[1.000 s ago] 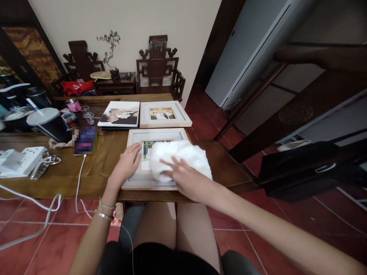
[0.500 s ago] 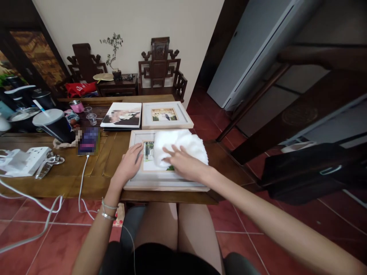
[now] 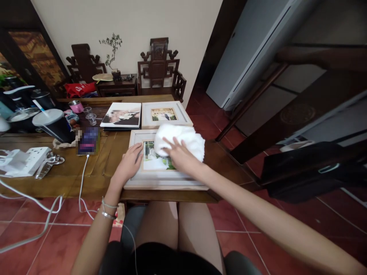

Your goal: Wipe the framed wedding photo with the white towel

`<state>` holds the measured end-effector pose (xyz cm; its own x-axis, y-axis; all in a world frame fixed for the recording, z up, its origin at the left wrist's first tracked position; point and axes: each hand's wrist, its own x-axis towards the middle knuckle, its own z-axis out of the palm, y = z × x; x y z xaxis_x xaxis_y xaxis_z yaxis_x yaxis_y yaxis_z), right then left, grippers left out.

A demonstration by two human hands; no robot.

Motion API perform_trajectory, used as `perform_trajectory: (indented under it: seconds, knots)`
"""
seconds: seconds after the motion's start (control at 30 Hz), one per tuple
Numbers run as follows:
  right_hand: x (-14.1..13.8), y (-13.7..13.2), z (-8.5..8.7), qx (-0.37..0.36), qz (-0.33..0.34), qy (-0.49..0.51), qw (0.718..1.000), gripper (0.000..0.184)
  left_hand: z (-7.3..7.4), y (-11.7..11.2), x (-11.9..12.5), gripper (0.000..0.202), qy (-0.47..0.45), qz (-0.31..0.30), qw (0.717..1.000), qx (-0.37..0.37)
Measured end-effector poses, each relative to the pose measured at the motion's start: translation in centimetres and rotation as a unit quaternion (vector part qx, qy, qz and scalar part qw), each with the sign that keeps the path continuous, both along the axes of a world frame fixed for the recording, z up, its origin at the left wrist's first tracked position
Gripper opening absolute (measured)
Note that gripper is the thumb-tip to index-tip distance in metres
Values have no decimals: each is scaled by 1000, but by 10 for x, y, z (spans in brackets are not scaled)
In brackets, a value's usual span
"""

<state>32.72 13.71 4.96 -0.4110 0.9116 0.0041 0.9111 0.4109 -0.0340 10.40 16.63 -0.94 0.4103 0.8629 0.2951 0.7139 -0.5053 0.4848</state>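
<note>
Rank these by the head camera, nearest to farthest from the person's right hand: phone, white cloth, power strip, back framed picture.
1. White cloth: directly under the right hand, touching it.
2. Back framed picture: just beyond the cloth.
3. Phone: off to the left, on the table.
4. Power strip: farther left on the same table.

A potted plant [image 3: 116,74] stands between two carved chairs [image 3: 159,61].
</note>
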Motion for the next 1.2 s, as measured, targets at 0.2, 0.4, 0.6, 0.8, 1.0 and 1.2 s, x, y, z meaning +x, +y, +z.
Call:
perform_trajectory:
  seconds: [0.2,0.4,0.6,0.8,1.0,1.2]
  knots:
    - [-11,43,-2,11,-4,-21,1000,64,3,-1,1,42,-3,5,1000,-12]
    - [-4,-26,3,-122,106,12,987,71,4,-2,2,42,-14,8,1000,-4]
    - [-4,-71,46,-247,138,64,957,67,1,-1,1,43,-6,6,1000,-10]
    - [-33,-33,20,-97,35,3,995,65,2,-2,2,44,-19,5,1000,-22]
    - [-58,30,12,-23,3,-16,1000,55,11,-7,3,52,-76,5,997,-8]
    - [-69,11,-1,-63,52,-12,997,50,14,-8,3,55,-110,15,994,5]
